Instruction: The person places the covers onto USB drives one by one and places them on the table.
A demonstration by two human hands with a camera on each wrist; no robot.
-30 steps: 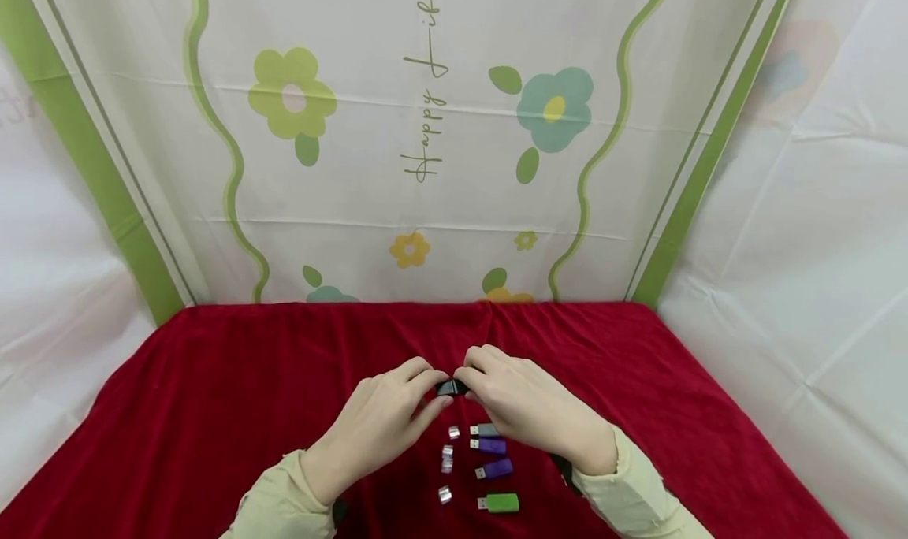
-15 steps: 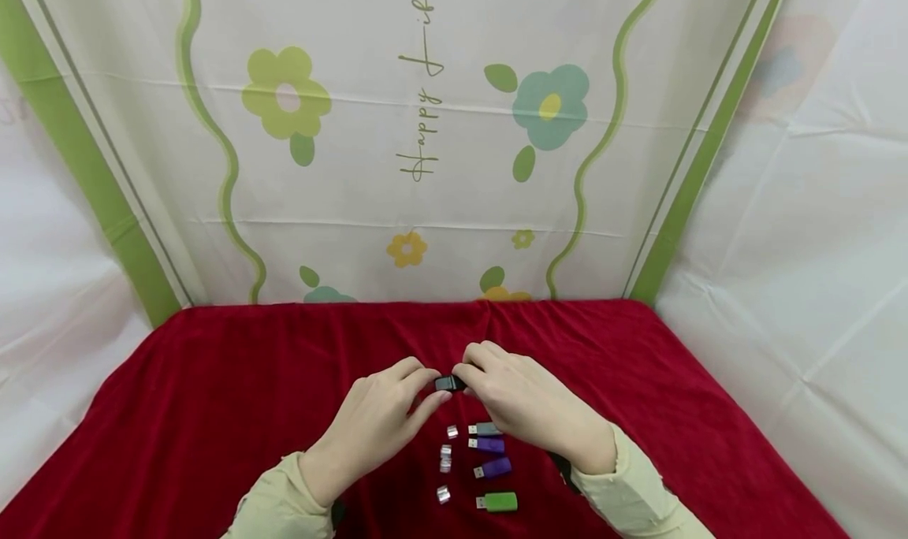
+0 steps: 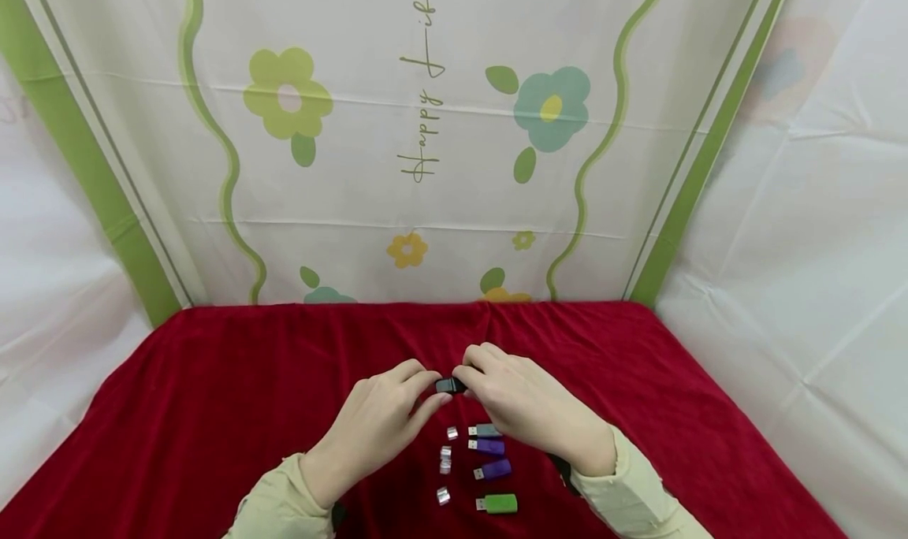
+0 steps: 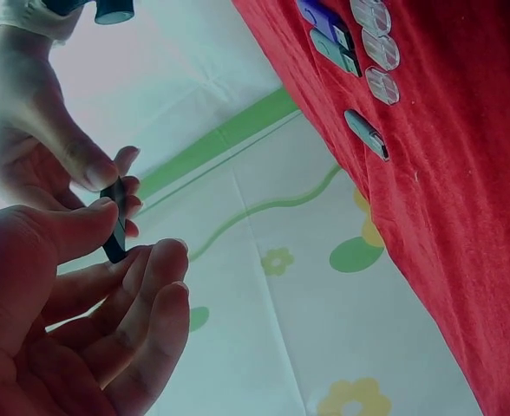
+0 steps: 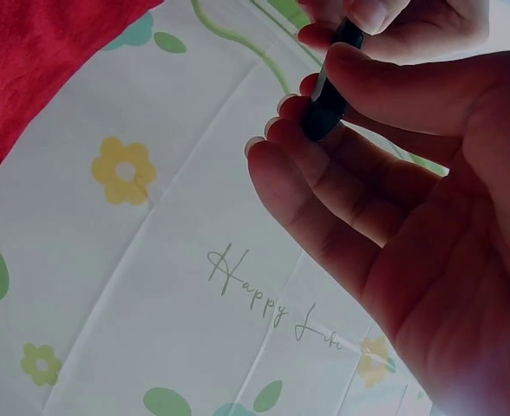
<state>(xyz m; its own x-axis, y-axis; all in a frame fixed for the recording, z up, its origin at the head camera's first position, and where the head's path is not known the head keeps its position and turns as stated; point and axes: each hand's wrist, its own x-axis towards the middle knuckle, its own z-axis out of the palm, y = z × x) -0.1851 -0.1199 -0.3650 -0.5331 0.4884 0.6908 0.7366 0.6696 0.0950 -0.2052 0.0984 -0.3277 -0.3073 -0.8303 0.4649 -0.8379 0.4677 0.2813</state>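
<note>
Over the red cloth, both hands meet at a small black USB stick (image 3: 447, 385). The left hand (image 3: 383, 413) pinches its left end between thumb and fingers. Its other end is pinched by the right hand (image 3: 535, 405), whose fingers partly cover it. A seam crosses the stick between the two grips. In the left wrist view the black stick (image 4: 114, 227) shows edge-on between both thumbs. The right wrist view shows the USB stick (image 5: 326, 100) lying against the right fingers, under the thumb.
Nearer the body lie a grey USB stick (image 3: 485, 430), two purple ones (image 3: 491, 446) and a green one (image 3: 501, 503), plugs pointing left. Several small clear caps (image 3: 443, 496) form a column beside them. The red cloth (image 3: 248, 397) meets a flowered white curtain (image 3: 355, 169) behind.
The black USB stick has tilted slightly between the fingers, so its upper face looks greyer than a second ago. Both hands keep their grip almost in place. The things on the cloth stay put.
</note>
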